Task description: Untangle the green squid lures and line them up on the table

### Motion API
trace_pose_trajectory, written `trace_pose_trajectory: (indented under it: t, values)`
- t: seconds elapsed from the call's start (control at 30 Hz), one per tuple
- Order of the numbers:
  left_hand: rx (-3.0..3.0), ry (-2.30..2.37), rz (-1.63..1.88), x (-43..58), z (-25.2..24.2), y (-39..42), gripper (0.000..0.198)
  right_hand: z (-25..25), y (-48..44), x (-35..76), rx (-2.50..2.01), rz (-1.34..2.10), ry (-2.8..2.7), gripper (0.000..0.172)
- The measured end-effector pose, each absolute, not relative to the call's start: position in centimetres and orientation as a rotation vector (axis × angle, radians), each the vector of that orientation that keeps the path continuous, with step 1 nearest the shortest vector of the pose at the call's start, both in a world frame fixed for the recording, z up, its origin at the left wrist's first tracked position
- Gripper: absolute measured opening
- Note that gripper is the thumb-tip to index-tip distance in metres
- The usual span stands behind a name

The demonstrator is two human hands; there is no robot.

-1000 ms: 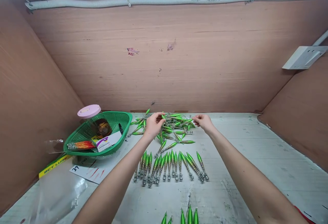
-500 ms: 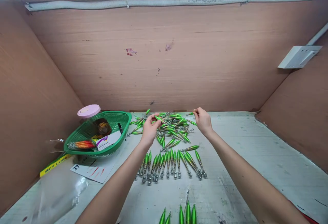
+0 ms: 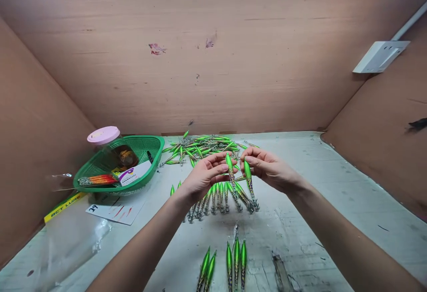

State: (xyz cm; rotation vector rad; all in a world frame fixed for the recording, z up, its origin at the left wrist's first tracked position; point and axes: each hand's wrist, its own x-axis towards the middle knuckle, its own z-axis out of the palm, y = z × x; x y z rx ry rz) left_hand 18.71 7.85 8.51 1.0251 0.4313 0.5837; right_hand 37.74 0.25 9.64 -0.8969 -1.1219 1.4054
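Note:
Between the thumb and fingers of my left hand [image 3: 208,174] is a green squid jig [image 3: 230,166], upright with its green end at the top. Beside it, my right hand [image 3: 270,167] pinches another green squid jig [image 3: 247,174], its crowned hook end hanging over the row. The hands are close together. Beneath them lies a row of squid jigs [image 3: 213,198], partly hidden by my left hand. Behind the hands is a loose pile of the same jigs [image 3: 213,143]. Nearer to me lie two smaller groups, a pair [image 3: 207,267] and a set of three [image 3: 236,261].
On the left stands a green basket [image 3: 160,149] with a pink-lidded jar [image 3: 103,135], orange jigs [image 3: 100,180] and a card in it. A marked paper [image 3: 116,209] and a clear plastic bag [image 3: 73,238] lie before it. Board walls enclose the table; a white socket box [image 3: 380,57] is at right.
Both hands have come back from the pile and drawn together, each with a squid jig. My right hand moved toward my left. The view has tilted down a little.

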Motion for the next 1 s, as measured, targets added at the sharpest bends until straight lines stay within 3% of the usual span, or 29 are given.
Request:
trace_pose_trajectory:
  t: [0.5,0.77,1.0]
  values:
    - [1.061,0.428,0.555,18.7,8.5,6.0,0.038,9.6,-1.5,36.7,-0.898,1.377,-1.079,0.022]
    - [1.035,0.489,0.556,18.7,8.1,6.0,0.044,9.3,-1.2,36.4,-0.930,1.407,-1.041,0.027]
    - [1.400,0.809,0.460,25.0,4.3,5.9,0.048,5.1,-0.2,42.2,-1.718,1.037,-1.053,0.018]
